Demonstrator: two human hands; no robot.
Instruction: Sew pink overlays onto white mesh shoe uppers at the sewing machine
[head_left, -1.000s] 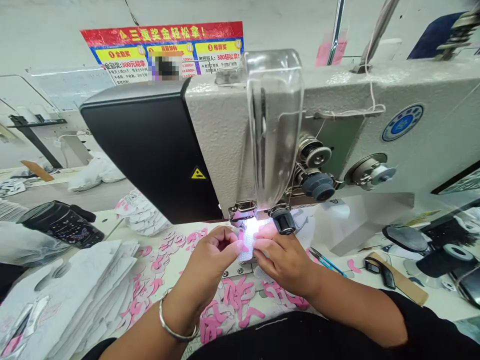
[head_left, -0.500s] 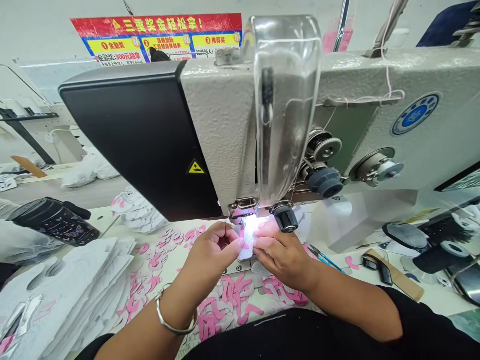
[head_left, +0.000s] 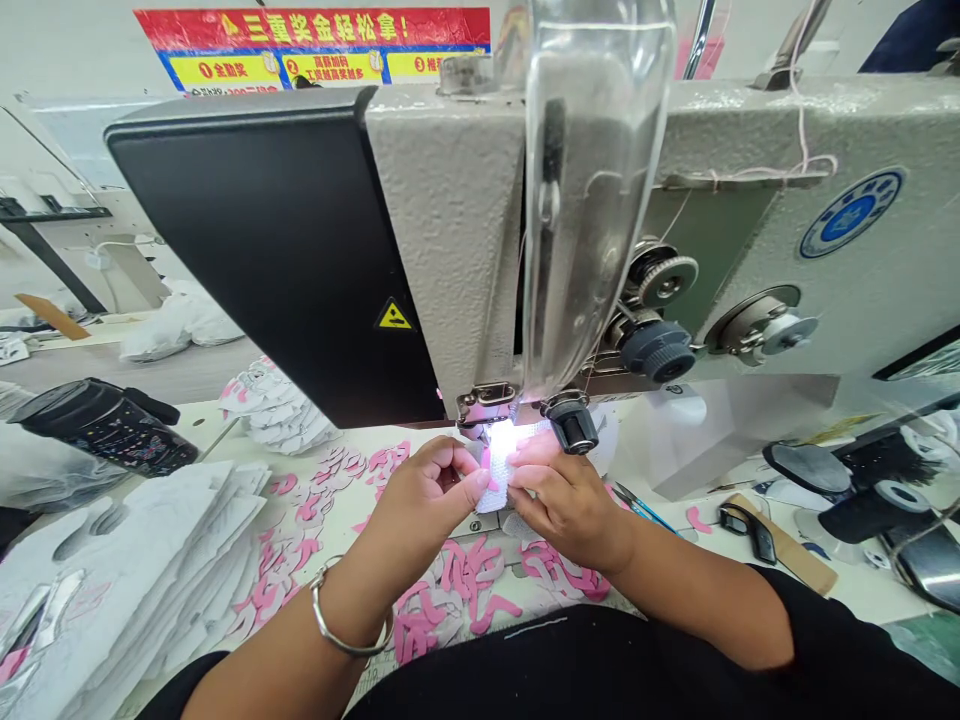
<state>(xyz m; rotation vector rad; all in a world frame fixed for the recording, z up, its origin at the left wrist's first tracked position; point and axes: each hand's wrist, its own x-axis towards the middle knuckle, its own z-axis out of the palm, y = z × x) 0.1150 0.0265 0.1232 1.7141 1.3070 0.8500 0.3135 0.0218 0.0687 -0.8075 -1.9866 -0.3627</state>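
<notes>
A grey industrial sewing machine (head_left: 450, 230) fills the middle of the view, with a clear guard hanging in front of its needle. Under the lit presser foot lies a small white mesh piece (head_left: 496, 482) with a pink shape on it. My left hand (head_left: 427, 495) pinches its left edge with curled fingers. My right hand (head_left: 562, 495) presses and grips its right side, fingertips close to the needle. A silver bangle sits on my left wrist.
Loose pink cut-outs (head_left: 465, 585) litter the table in front of me. A stack of white fabric pieces (head_left: 127, 570) lies at the left, with a black bottle (head_left: 105, 425) behind it. Blue-handled snips (head_left: 649, 510) and black tools (head_left: 862, 480) lie at the right.
The view has moved closer and lower toward the machine. Both hands stay on the white piece under the foot, shifted slightly toward the needle.
</notes>
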